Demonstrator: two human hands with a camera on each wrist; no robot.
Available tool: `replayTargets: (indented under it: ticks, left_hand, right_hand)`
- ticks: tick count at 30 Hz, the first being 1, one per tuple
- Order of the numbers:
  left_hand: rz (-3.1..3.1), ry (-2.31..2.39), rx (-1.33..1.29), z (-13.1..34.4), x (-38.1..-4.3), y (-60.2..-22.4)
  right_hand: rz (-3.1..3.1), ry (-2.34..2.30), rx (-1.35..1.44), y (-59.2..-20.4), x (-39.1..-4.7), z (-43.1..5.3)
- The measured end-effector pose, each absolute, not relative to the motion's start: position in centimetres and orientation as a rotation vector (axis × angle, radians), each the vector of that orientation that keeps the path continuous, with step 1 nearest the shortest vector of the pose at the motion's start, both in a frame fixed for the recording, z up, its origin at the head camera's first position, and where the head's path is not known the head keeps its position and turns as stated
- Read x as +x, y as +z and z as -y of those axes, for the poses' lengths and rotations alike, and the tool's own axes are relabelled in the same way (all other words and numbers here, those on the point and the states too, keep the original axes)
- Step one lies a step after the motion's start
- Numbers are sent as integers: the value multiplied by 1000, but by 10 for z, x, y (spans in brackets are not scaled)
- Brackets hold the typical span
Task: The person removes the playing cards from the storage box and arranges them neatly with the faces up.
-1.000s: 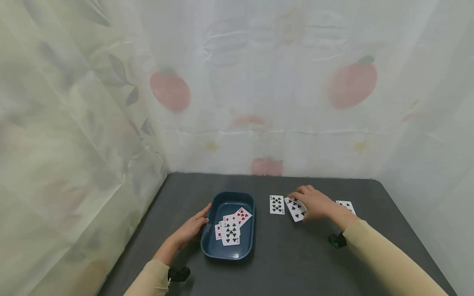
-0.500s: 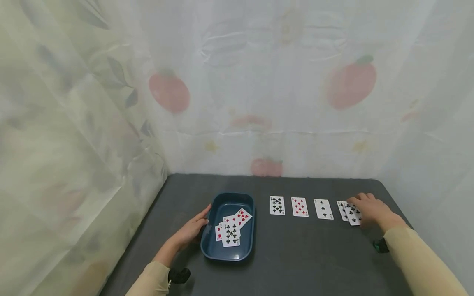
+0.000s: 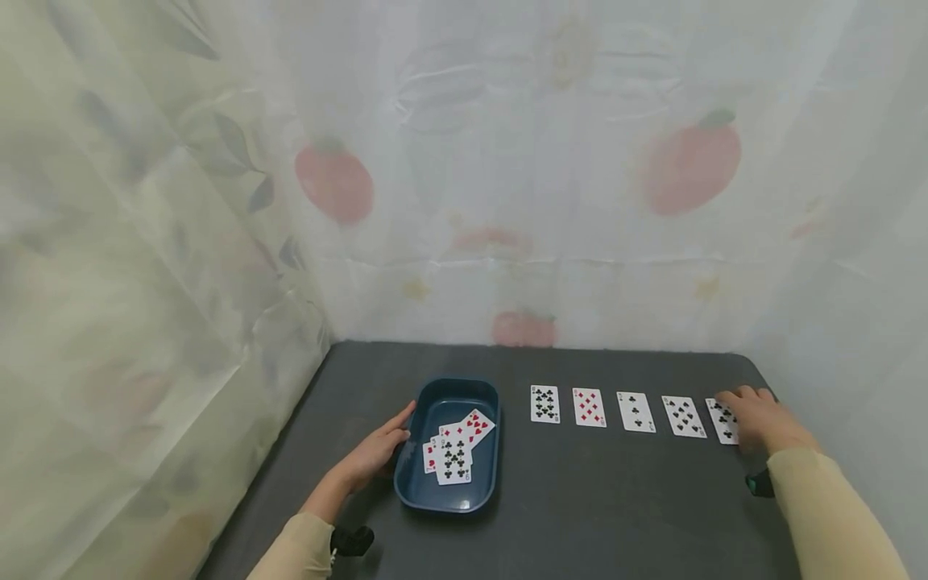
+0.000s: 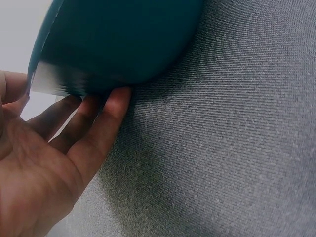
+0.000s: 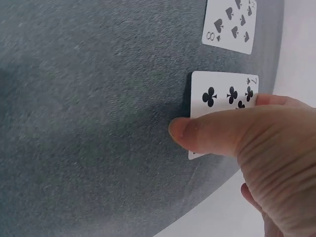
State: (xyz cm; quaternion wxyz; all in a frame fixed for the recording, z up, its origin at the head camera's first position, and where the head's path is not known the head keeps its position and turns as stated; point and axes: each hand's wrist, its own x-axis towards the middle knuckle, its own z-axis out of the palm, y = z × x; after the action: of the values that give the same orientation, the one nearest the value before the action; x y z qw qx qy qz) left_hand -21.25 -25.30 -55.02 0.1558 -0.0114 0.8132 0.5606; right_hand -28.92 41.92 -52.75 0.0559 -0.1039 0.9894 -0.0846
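Note:
At the right end of a row on the table, my right hand [image 3: 770, 423] holds a playing card [image 3: 720, 419] between thumb and fingers. In the right wrist view it is the 7 of clubs [image 5: 222, 89], lying face up with the thumb across it. Beside it lies a spades card [image 5: 232, 27] marked 8. My left hand [image 3: 373, 455] rests against the left side of a dark blue tray [image 3: 407, 483]. In the left wrist view its extended fingers [image 4: 94, 133] touch the outer wall low down. Several overlapping cards [image 3: 455, 463] lie face up inside the tray.
Left of the held card, the row includes a clubs card [image 3: 544, 403], a diamonds card [image 3: 590, 408], a black-suited card [image 3: 636, 412] and a spades card [image 3: 683, 416]. Patterned curtains [image 3: 551, 201] stand behind and beside the dark table [image 3: 565, 499].
My right hand has moved rightward along the row, from the second position to the far right end. The cards now lie spaced apart. The left hand and tray have stayed put.

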Motion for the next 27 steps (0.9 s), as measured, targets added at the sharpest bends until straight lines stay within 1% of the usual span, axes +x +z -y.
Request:
replayTargets:
  ticks: [10,18,27]
  left_hand:
    - [-2319,1619,-35,253,-213,-550]
    - [-2321,1630,-30,253,-211,-550]
    - [-2324,1629,-32,252,-211,-550]
  right_hand:
    - [-2940,-215,-247,-498,-274,-399]
    - [-2964,-229,-272,-512,-282,-410]
    - [-2943,-190,-190,-519,-288,-415]
